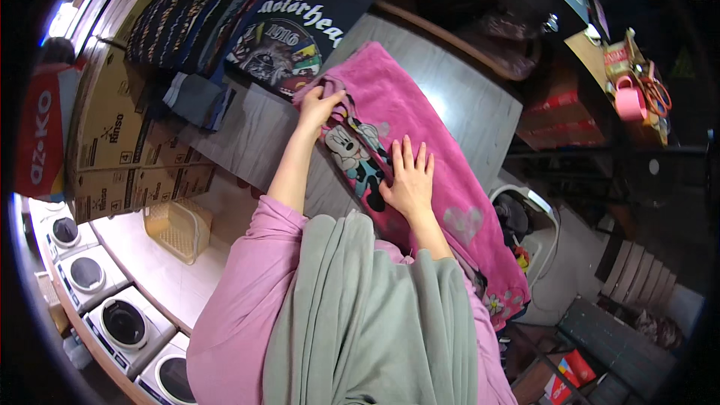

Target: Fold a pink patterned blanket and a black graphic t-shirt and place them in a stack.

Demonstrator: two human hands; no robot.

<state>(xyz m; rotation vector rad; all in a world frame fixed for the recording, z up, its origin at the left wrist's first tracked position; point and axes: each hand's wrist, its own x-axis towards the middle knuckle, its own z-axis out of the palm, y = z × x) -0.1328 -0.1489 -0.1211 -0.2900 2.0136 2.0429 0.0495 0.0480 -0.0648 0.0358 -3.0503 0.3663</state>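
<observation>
A pink plush blanket [416, 101] with a Minnie Mouse print lies folded lengthwise in a long strip on a grey wood-grain table [467, 107]. One end hangs past the table's edge at the lower right. My left hand [319, 108] holds the blanket's bunched edge between thumb and fingers, near its far-left end. Flat on the blanket's middle rests my right hand [412, 177], fingers spread, just right of the printed figure. The layers under both palms are hidden.
Beyond my left hand lie a folded black printed T-shirt [287, 28] and a stack of folded clothes [185, 17]. Cardboard boxes [107, 124] stand left, above a yellow plastic basket [179, 230]. Front-loading machines [124, 320] line the lower left. A white laundry basket [543, 230] holds clothes at right.
</observation>
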